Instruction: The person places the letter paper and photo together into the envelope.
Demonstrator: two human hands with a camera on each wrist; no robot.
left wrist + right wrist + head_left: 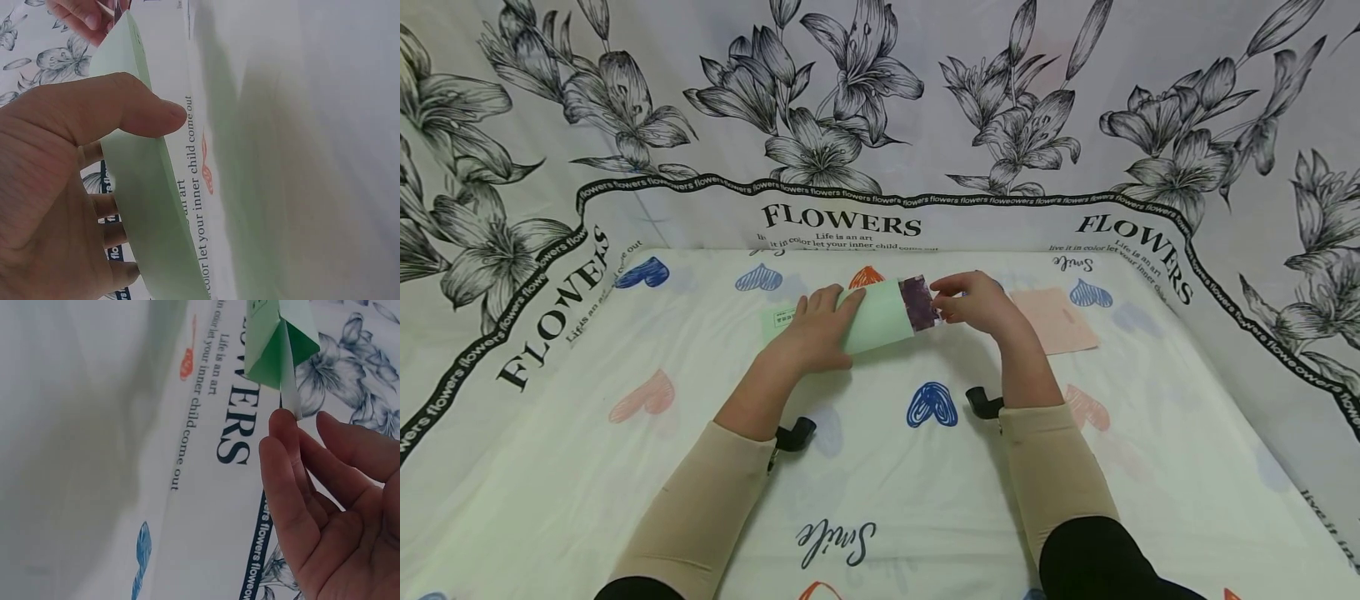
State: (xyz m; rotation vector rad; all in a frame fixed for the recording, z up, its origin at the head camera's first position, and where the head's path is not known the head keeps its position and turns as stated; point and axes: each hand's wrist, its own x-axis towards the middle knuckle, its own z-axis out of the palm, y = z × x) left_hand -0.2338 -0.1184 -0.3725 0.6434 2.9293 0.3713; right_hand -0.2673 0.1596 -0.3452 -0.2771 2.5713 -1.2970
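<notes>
A pale green paper sleeve (880,321) lies at an angle near the back of the table. My left hand (816,333) grips it, thumb along the near edge and fingers on the far side, as the left wrist view shows. From the sleeve's right end sticks a dark purple patterned card (917,304). In the right wrist view that end gapes open, and the card's white side (289,375) shows. My right hand (977,304) touches the card's outer end with a fingertip, its other fingers spread apart and loosely bent.
A pink sheet of paper (1056,325) lies to the right, partly behind my right hand. White cloth (850,467) with printed hearts covers the table. Behind it rises a flower-printed curtain (925,108). Black wrist mounts (795,434) stick out below both hands.
</notes>
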